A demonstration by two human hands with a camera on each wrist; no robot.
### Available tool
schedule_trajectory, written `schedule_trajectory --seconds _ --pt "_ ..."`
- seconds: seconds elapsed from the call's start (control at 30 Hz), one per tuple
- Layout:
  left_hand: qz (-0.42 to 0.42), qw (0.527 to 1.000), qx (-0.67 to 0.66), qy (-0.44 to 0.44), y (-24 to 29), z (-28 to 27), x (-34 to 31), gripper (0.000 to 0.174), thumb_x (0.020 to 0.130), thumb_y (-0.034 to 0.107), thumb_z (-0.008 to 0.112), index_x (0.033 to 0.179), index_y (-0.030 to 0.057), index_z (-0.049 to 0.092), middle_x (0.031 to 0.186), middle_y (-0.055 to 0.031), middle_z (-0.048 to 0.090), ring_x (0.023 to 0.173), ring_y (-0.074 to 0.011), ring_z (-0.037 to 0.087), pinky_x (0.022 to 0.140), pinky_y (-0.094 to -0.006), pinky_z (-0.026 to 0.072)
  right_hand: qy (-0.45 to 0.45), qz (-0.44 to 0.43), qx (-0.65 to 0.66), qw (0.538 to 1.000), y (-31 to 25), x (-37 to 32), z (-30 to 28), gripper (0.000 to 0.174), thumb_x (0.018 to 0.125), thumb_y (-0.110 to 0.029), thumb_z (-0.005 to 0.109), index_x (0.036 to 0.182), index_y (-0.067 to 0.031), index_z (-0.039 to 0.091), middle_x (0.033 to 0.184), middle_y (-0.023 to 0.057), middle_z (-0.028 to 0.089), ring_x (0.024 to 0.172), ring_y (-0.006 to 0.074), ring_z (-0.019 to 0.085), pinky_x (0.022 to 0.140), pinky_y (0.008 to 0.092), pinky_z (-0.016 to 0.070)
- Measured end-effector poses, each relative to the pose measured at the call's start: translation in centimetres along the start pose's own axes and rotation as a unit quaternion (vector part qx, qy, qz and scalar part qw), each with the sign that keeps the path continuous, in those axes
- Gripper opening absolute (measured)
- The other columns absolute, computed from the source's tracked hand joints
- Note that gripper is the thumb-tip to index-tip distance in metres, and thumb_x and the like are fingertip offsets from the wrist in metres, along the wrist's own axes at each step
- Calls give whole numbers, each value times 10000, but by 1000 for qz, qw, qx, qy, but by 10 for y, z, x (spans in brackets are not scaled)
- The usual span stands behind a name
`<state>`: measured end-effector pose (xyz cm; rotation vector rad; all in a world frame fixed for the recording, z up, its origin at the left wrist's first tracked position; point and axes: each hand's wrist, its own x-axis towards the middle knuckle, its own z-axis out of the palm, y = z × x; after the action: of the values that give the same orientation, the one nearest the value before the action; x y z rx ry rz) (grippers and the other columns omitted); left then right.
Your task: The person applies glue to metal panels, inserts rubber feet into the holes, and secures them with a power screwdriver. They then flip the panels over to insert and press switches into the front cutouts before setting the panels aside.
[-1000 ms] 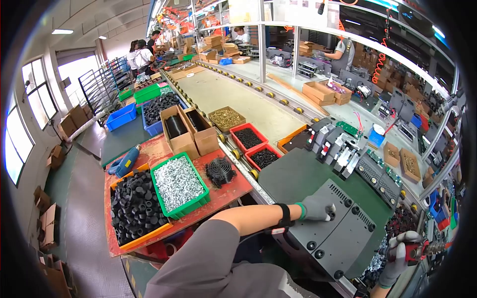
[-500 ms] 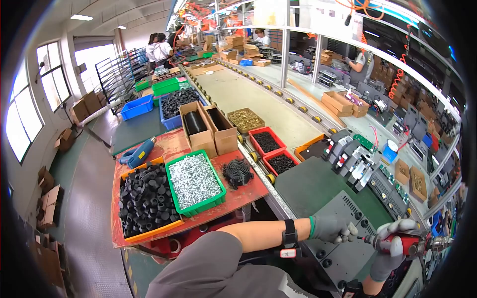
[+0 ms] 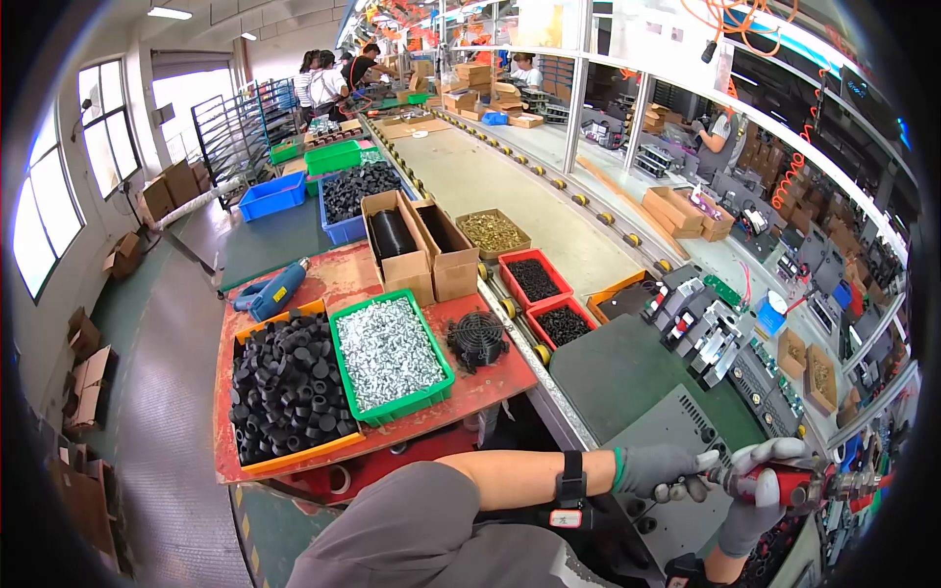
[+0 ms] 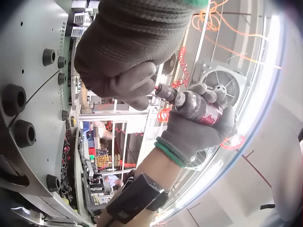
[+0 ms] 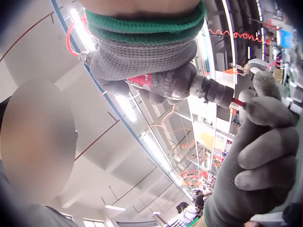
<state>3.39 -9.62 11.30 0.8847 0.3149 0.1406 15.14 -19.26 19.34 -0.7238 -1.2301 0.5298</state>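
In the head view my gloved right hand (image 3: pixel 753 510) grips a red air screwdriver (image 3: pixel 802 486) at the right, its nose pointing left. My gloved left hand (image 3: pixel 649 468) meets it there, fingers curled. Seen from the right wrist, the left thumb and forefinger pinch the tip of the red bit (image 5: pixel 237 102) ahead of the knurled chuck (image 5: pixel 220 93); I cannot tell whether a screw sits between them. Both hands are above a grey metal panel (image 3: pixel 667 431), which has vent slots and black rubber feet (image 4: pixel 24 133).
Left of me, a red table (image 3: pixel 333 274) bears an orange tray of black rubber feet (image 3: pixel 289 392), a green tray of silver fasteners (image 3: pixel 392 358), a blue tool (image 3: pixel 272 291) and a round black grille (image 3: pixel 477 340). Red bins (image 3: pixel 534 278) stand beside the roller line. Circuit-board assemblies (image 3: pixel 701 328) lie right.
My left hand has come off the panel, its fingers curling. The right hand has brought the screwdriver up and left from the lower right, and its bit now meets the left fingers.
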Motion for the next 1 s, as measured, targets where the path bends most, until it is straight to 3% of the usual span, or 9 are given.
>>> schedule_trajectory --seconds 0.1,0.17,0.3,0.37,0.5,0.8,0.87,0.93,1.0 --pt "-2 1000 12 13 -3 -5 0 342 1044 424 404 1040 114 550 745 11 575 493 -7 417 343 -143 318 -3 -7 -2 1000 0 1 2 408 805 -252 659 1074 -17 461 866 85 480 646 160 513 580 290 444" --pt "27 995 -94 -32 -11 -14 5 342 1034 369 464 1098 53 577 823 -8 571 539 -5 426 378 -140 345 0 -11 -3 1000 -2 1 3 403 803 -252 657 1066 -17 462 861 84 479 646 159 513 578 290 445" --pt "62 995 -69 -46 -11 -19 4 288 1034 332 471 1112 77 579 825 31 524 572 10 415 405 -128 348 2 -10 -9 1000 -6 2 8 391 797 -239 643 1061 -11 466 854 85 481 639 155 510 582 291 442" --pt "50 998 -37 -2 -10 -19 4 212 1028 331 486 1096 147 567 785 64 524 532 22 393 384 -123 323 9 -18 -16 1000 -8 4 11 389 794 -236 639 1060 -10 467 853 86 481 633 154 508 583 292 441" --pt "58 995 -65 -40 -10 -16 0 221 1026 346 489 1098 149 562 777 75 518 528 25 388 383 -121 321 17 -15 -19 1000 -14 3 17 407 786 -242 652 1056 -8 457 842 96 504 649 172 524 610 315 461" --pt "13 990 -130 -55 -2 -15 -7 176 989 182 487 1122 94 562 774 70 489 542 9 396 388 -133 296 -7 22 26 999 -16 -2 13 416 809 -204 713 1115 -77 461 876 91 546 730 187 552 664 328 480" --pt "8 992 -124 2 3 -3 -8 162 969 163 491 1087 73 556 723 45 486 506 -5 387 383 -146 290 -43 -23 39 998 -9 -2 8 363 800 -207 720 1051 -63 501 894 76 557 710 206 575 609 330 479" --pt "9 999 -52 -6 1 -3 -11 248 1036 296 464 1169 104 546 793 68 487 547 -1 383 416 -149 296 -53 -31 44 997 -12 -2 4 346 804 -148 717 1063 -61 505 887 89 576 746 220 600 632 356 510" --pt "-37 995 -97 -10 2 5 -9 275 1029 326 489 1143 80 536 800 50 481 553 -13 387 408 -152 293 -62 -37 32 997 -15 -5 -2 331 802 -92 705 1066 -58 509 899 112 587 748 226 608 659 378 533"
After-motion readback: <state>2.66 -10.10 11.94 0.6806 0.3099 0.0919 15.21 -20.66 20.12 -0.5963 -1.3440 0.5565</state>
